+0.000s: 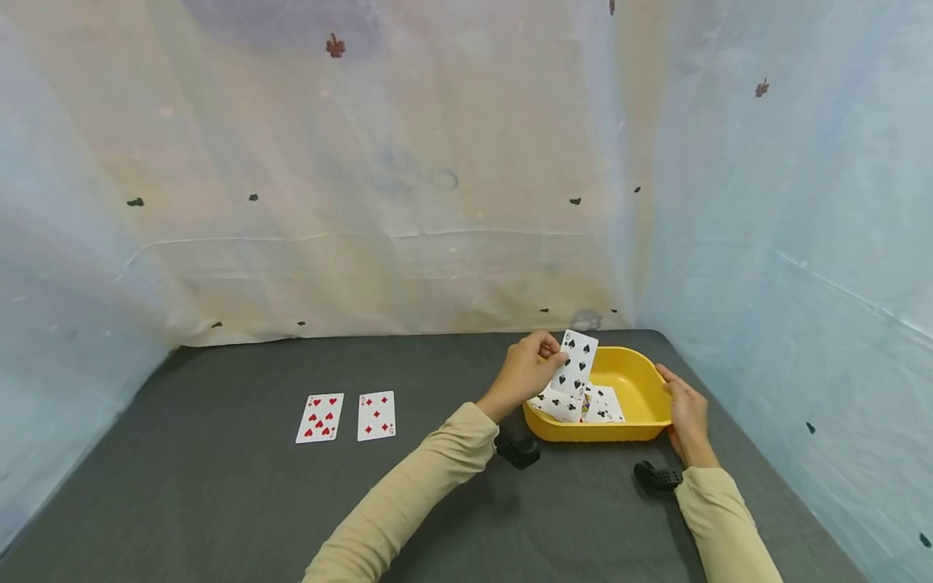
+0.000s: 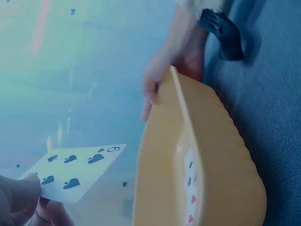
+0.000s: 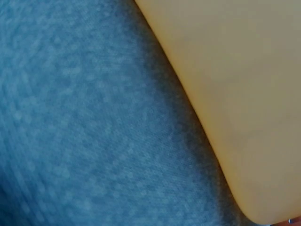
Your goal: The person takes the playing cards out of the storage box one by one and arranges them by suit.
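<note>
Between thumb and fingers, my left hand point(image 1: 526, 371) pinches a six of spades point(image 1: 577, 362), tilted up over the left part of a yellow plastic tub point(image 1: 636, 385). In the left wrist view, the same six of spades point(image 2: 77, 172) shows face-up beside the tub wall point(image 2: 225, 141). My right hand point(image 1: 688, 417) grips the tub's right end, fingers at the rim. Several loose face-up cards point(image 1: 605, 405) lie overlapping inside the tub's left part. The right wrist view shows only the tub's outer side point(image 3: 244, 94) and dark cloth, with the hand hidden.
Left of the tub, a seven of hearts point(image 1: 319, 419) and a five of diamonds point(image 1: 376, 415) lie face-up, side by side, on the dark cloth-covered table point(image 1: 219, 486). Pale sheeting point(image 1: 437, 162) hangs behind and at both sides. Black wrist devices point(image 1: 517, 449) sit below both hands.
</note>
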`<state>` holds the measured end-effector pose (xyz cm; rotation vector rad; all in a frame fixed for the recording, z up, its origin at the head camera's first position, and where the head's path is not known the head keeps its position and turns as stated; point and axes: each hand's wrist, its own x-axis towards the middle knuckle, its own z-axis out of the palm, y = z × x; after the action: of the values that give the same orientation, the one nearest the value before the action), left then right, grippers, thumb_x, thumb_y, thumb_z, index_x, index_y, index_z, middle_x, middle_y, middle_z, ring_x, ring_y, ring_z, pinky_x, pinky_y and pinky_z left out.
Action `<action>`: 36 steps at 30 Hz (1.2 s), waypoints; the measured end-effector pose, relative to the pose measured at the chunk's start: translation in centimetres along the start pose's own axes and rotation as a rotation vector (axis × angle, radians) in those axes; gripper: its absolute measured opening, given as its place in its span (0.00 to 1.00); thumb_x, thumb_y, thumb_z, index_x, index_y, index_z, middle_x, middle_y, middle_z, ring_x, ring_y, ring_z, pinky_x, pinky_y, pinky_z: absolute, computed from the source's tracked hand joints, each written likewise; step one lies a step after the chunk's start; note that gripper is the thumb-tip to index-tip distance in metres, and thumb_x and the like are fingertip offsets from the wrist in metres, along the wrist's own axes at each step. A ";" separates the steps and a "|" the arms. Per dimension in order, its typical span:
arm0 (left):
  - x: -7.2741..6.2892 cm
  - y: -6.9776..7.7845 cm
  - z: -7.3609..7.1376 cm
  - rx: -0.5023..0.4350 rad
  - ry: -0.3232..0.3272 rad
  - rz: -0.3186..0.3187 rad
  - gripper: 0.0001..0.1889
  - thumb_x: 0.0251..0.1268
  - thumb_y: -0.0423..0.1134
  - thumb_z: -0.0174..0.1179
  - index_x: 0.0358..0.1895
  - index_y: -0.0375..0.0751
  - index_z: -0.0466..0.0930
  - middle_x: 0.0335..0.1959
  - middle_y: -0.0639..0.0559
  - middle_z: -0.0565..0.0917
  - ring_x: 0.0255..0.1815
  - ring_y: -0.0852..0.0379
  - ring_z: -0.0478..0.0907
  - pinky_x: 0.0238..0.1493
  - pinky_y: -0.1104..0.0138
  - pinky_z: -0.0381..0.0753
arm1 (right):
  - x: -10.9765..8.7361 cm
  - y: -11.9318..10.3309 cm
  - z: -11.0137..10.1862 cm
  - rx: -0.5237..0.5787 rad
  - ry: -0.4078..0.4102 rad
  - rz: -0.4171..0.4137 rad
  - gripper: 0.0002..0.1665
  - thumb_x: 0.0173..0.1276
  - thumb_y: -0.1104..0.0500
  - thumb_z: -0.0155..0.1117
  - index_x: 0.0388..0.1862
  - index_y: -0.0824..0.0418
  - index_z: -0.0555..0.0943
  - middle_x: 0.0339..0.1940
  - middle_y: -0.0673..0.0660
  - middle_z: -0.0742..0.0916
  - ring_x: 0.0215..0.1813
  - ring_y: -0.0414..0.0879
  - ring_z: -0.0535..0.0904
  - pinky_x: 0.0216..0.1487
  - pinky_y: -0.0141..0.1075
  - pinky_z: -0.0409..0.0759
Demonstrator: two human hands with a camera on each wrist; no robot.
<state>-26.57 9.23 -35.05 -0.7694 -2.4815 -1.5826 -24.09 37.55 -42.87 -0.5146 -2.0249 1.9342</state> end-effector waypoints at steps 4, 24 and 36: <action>-0.4 -0.3 -1.2 -0.073 -0.003 -0.042 0.06 0.68 0.38 0.62 0.36 0.40 0.76 0.29 0.53 0.79 0.29 0.56 0.79 0.28 0.70 0.75 | -0.1 -0.1 0.0 -0.012 -0.009 0.000 0.27 0.79 0.57 0.39 0.73 0.60 0.63 0.75 0.57 0.64 0.73 0.50 0.60 0.53 0.27 0.73; -2.1 -2.4 -5.2 -0.221 -0.018 -0.143 0.06 0.70 0.37 0.59 0.42 0.38 0.75 0.30 0.51 0.83 0.27 0.57 0.80 0.26 0.67 0.67 | 0.1 0.0 0.1 0.002 0.007 0.012 0.27 0.79 0.58 0.39 0.74 0.61 0.63 0.75 0.56 0.64 0.74 0.49 0.58 0.65 0.39 0.63; -3.4 -3.9 -7.0 -0.262 0.007 -0.148 0.06 0.69 0.33 0.60 0.40 0.35 0.74 0.26 0.50 0.82 0.29 0.47 0.81 0.34 0.64 0.78 | 0.1 0.0 0.1 -0.019 -0.004 0.011 0.27 0.79 0.57 0.37 0.74 0.60 0.62 0.75 0.57 0.63 0.74 0.49 0.57 0.66 0.42 0.62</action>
<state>-26.70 0.58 -36.19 -0.6187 -2.4053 -1.9867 -24.22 37.56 -42.86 -0.5281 -2.0486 1.9262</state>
